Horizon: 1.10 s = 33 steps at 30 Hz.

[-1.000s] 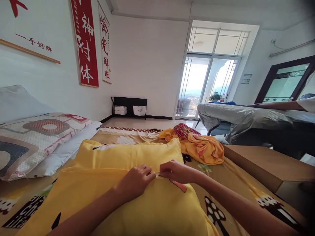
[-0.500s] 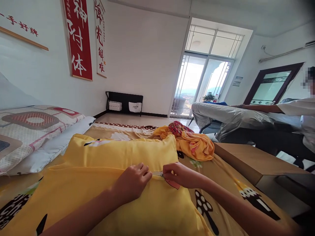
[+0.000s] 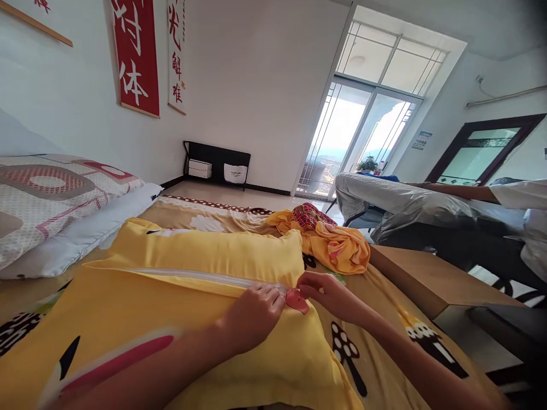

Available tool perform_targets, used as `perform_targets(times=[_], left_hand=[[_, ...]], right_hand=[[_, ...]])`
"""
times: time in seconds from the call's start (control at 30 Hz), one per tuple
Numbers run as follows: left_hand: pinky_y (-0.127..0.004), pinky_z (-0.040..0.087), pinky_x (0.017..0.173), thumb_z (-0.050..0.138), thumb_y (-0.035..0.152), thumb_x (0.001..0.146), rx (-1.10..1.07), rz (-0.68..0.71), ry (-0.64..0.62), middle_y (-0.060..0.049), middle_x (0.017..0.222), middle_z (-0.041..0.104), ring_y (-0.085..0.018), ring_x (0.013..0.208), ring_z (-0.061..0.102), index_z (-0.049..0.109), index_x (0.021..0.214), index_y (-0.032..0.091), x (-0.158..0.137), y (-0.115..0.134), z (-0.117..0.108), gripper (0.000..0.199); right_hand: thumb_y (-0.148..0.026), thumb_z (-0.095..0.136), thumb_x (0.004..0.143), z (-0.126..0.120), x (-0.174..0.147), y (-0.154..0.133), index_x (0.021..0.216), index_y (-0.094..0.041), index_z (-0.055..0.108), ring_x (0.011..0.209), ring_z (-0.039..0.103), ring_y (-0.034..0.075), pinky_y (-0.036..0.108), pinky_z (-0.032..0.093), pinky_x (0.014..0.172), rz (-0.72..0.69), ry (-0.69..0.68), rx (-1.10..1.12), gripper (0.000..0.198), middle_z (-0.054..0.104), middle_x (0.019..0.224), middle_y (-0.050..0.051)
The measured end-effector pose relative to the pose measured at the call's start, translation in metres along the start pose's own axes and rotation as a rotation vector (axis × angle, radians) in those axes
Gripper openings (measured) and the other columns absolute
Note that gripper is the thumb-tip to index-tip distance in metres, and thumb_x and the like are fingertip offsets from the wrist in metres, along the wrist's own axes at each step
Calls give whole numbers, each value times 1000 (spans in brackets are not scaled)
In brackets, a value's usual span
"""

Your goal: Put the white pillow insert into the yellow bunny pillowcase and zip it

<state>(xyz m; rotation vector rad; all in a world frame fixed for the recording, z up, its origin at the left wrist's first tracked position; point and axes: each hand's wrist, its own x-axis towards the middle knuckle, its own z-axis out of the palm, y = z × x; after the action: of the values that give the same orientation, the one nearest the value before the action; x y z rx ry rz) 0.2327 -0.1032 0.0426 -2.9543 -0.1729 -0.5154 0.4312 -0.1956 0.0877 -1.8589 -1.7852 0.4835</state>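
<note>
A yellow pillowcase, plump with a filling, lies across the bed in front of me. Its pale zipper runs along the seam from the left towards my hands. My left hand is closed on the pillowcase's edge just below the zipper. At the right end of the seam, my right hand pinches the zipper; the pull itself is hidden by the fingers. Between both hands a pink printed patch shows on the cloth.
A patterned pillow rests on a white pillow at the left. Crumpled orange cloth lies beyond my right hand on the brown printed sheet. A wooden box-like surface borders the bed. Another person's arm reaches over plastic-covered furniture.
My right hand has moved right along the seam to the pillowcase's corner, and my left hand has shifted right too. More of the zipper shows on the left. The view has tilted down.
</note>
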Motion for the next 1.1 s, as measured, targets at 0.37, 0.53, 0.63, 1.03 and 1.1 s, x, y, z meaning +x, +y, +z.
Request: perform_targets(times=[0.37,0.53,0.63,1.03,1.1], left_hand=[[-38,49,83,41,10,85,-85,-73,-77,-12,104,64,-25,96,58,57,103,14,1,-6,7,25],[-36,50,80,39,14,88,-175,-119,-70,-11,100,64,-23,91,60,56,103,15,0,-8,7,23],[-34,50,84,42,17,88,-266,-191,-32,-9,103,62,-22,96,59,51,115,16,1,-8,8,28],[-35,52,82,45,19,86,-315,-327,13,-7,105,59,-22,97,60,52,127,24,2,-6,7,41],[-35,52,82,44,20,87,-329,-331,-5,-7,104,60,-23,96,61,54,127,25,2,-8,5,42]], right_hand=[[-48,46,89,48,18,21,89,-22,58,61,55,15,25,29,57,174,196,-350,29,65,65,0],[-30,48,87,41,26,28,81,-21,60,61,54,13,24,26,57,171,190,-417,17,66,66,1],[-22,47,85,33,25,36,76,-20,60,63,55,14,25,22,56,267,224,-537,15,67,71,2],[-43,53,83,34,25,30,78,-21,60,56,48,12,23,27,54,119,157,-332,23,59,58,-2],[-35,52,82,30,29,34,80,-20,60,57,48,12,23,28,55,135,194,-356,17,60,61,-2]])
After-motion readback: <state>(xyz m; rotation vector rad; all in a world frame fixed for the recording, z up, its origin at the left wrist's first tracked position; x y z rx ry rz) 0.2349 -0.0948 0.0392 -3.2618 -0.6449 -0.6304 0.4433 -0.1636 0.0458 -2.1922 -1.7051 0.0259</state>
